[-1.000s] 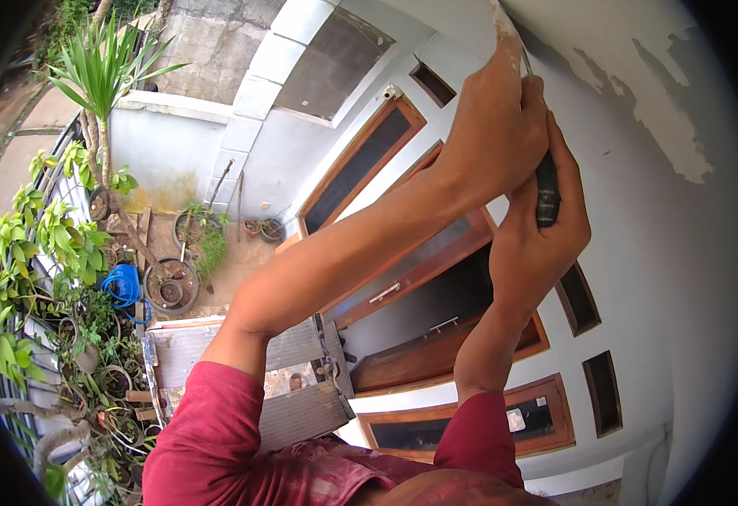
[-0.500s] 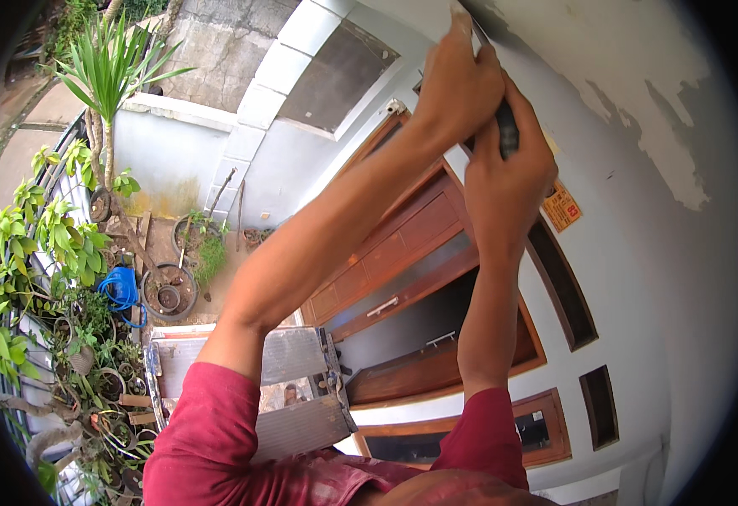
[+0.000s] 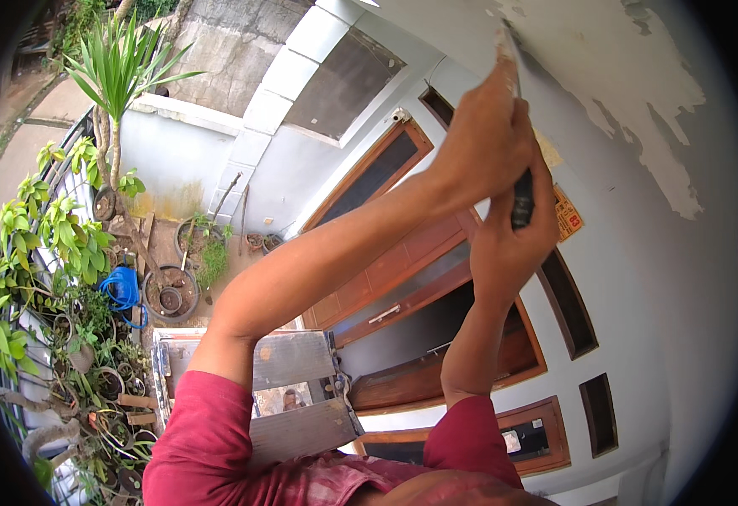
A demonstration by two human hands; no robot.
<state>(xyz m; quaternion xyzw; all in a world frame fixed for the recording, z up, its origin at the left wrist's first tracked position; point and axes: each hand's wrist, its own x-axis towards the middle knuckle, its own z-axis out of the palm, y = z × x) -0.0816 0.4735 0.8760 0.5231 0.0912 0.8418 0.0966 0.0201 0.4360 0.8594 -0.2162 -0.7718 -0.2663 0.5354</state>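
Observation:
Both my arms are raised toward the pale ceiling. My right hand (image 3: 516, 244) is closed round the dark handle (image 3: 522, 202) of a scraper. Farther up the same tool, my left hand (image 3: 488, 139) grips it, fingers pressed along its thin blade (image 3: 515, 76). The blade's far end touches or nearly touches the ceiling (image 3: 554, 51); the exact contact is hard to see. Close by, a patch of peeled paint (image 3: 651, 110) with ragged edges spreads over the ceiling. My fingers hide the middle of the scraper.
Below me stands a ladder-like metal platform (image 3: 293, 358) with wide steps. Wooden doors (image 3: 402, 287) and narrow wall openings (image 3: 567, 304) are beyond my right arm. Potted plants (image 3: 82, 337), a blue hose or cord (image 3: 123, 288) and a tall spiky plant (image 3: 120, 80) fill the left side.
Both hands and the scraper have come nearer to me and a little to the right. The blade end, earlier at the upper picture edge, now shows fully. Both hands still hold the tool.

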